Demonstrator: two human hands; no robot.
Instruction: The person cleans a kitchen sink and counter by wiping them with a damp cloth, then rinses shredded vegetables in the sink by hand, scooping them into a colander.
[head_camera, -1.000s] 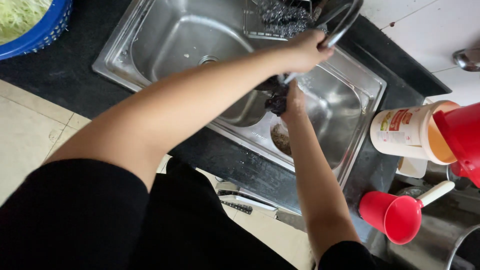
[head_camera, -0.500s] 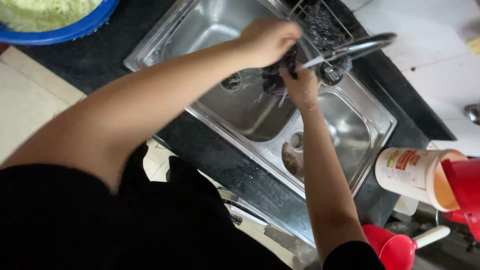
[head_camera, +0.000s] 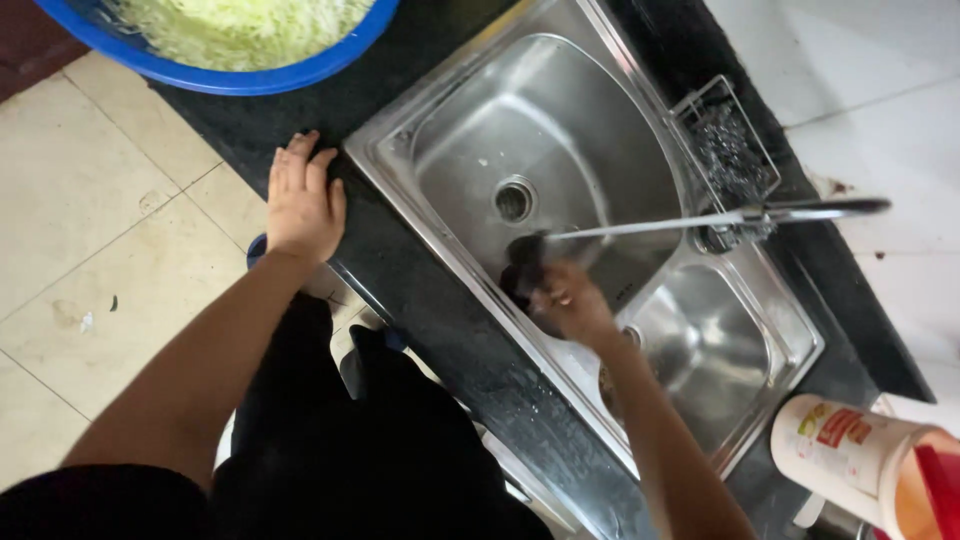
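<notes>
My right hand (head_camera: 572, 305) is closed around a dark scrubber (head_camera: 524, 264) and holds it over the left basin of a steel double sink (head_camera: 400, 160), right at the tip of the long tap spout (head_camera: 720, 217). My left hand (head_camera: 303, 200) lies flat, fingers spread, on the front edge of the black countertop (head_camera: 420, 290), left of the sink, holding nothing. The drain (head_camera: 514, 200) of the left basin shows just above the scrubber.
A blue bowl (head_camera: 250, 72) of shredded green vegetable sits on the counter at top left. A wire rack (head_camera: 730, 150) with dark scouring pads hangs behind the sink. A white canister (head_camera: 845, 455) with an orange lid stands at bottom right. Tiled floor lies left.
My left hand has left the tap area and come down onto the counter's front edge. The right hand with the scrubber has shifted to the left basin under the spout. The view has swung left.
</notes>
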